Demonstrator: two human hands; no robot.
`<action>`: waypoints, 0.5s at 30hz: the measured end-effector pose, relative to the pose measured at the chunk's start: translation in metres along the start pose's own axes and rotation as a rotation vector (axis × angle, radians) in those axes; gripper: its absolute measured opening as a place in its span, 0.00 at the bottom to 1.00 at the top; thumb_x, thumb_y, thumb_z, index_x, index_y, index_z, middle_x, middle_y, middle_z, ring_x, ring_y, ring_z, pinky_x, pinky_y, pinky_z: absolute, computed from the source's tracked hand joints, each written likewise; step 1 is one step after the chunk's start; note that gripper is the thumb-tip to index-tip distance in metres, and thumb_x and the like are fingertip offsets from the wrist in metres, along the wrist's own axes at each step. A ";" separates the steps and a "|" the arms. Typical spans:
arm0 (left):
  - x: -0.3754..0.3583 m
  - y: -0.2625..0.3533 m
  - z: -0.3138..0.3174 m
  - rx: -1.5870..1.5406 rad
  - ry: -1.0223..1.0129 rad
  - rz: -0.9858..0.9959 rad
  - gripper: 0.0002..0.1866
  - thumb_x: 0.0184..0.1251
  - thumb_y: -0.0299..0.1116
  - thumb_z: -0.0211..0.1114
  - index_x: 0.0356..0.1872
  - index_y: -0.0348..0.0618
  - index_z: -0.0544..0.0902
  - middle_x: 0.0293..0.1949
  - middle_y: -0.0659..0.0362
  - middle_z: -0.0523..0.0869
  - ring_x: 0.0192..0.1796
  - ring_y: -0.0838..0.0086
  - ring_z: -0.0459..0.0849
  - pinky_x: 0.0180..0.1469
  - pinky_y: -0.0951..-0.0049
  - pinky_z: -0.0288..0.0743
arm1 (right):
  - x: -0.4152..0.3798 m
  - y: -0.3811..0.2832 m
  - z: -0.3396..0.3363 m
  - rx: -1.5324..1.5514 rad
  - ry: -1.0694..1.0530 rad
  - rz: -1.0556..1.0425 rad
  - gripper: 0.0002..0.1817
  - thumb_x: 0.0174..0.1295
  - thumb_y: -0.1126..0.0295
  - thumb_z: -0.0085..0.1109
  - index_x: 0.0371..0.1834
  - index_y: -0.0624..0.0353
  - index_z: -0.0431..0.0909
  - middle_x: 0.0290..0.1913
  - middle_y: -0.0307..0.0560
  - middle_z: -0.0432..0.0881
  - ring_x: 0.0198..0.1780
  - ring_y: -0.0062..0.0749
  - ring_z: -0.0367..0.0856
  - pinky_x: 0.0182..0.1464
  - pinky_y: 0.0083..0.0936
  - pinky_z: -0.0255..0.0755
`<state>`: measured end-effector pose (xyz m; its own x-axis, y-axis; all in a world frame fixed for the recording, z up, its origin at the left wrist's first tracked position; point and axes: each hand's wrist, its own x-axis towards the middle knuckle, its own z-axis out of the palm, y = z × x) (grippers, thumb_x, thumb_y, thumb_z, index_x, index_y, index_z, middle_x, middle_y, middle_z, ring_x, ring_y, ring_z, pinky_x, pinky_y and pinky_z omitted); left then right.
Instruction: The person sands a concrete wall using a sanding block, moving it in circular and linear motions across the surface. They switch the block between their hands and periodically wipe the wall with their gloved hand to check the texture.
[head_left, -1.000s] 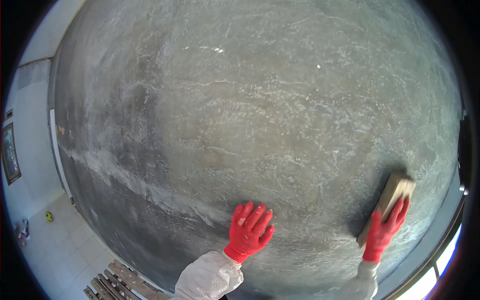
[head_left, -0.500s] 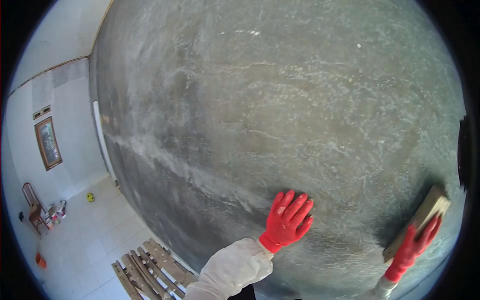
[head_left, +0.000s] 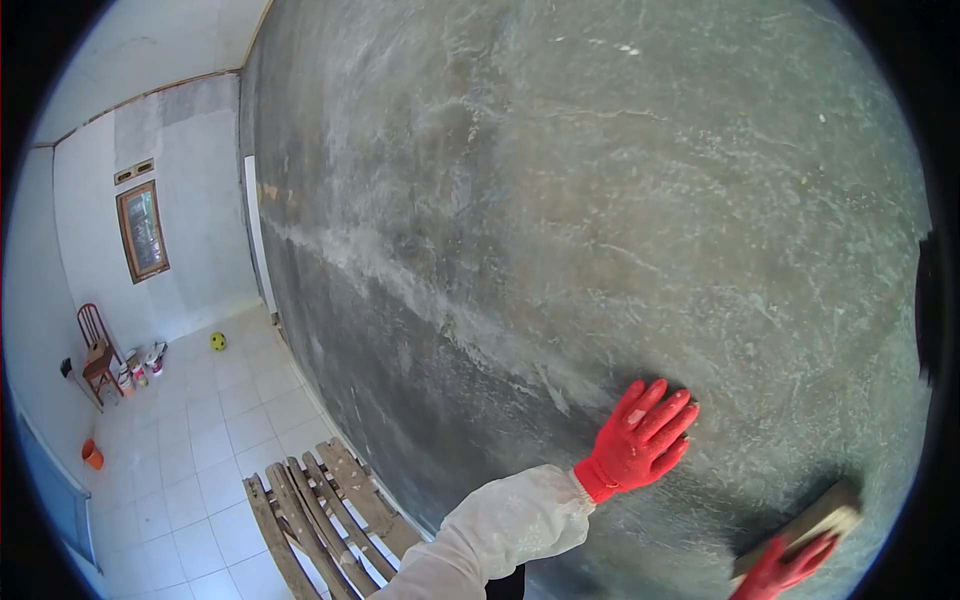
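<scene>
My left hand [head_left: 640, 440], in a red coated glove, lies flat on the grey plastered wall [head_left: 560, 250] with its fingers spread, holding nothing. At the lower right, my right hand [head_left: 790, 568], gloved in red too, grips a wooden float [head_left: 815, 522], a long pale wood block. The float lies at a slant against the wall. The frame's bottom edge cuts off part of the right hand and its wrist. A dusty white sleeve [head_left: 510, 525] covers my left forearm.
A rough wooden slat platform [head_left: 320, 520] stands below left beside the wall. On the white tiled floor [head_left: 200, 430] are a yellow ball [head_left: 218, 341], a chair [head_left: 97, 355], several containers [head_left: 140, 372] and an orange bucket [head_left: 92, 455]. A small window [head_left: 143, 231] is in the far wall.
The view has turned left, showing more of the room. My right hand and the float have moved down and leftward along the wall. My left hand stays flat on about the same spot.
</scene>
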<state>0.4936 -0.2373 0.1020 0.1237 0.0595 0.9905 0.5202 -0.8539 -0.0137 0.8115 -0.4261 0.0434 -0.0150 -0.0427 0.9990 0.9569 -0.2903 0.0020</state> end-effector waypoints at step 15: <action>-0.001 0.000 0.000 -0.032 0.021 0.000 0.23 0.60 0.40 0.66 0.57 0.48 0.81 0.62 0.56 0.76 0.64 0.53 0.71 0.68 0.46 0.62 | -0.071 -0.065 -0.035 -0.185 -0.202 0.004 0.49 0.59 0.33 0.56 0.73 0.60 0.61 0.65 0.72 0.63 0.61 0.68 0.67 0.56 0.63 0.65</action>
<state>0.4940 -0.2372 0.1013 0.1059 0.0485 0.9932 0.4924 -0.8703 -0.0100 0.7407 -0.4377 -0.0292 0.0644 0.1426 0.9877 0.8872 -0.4612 0.0088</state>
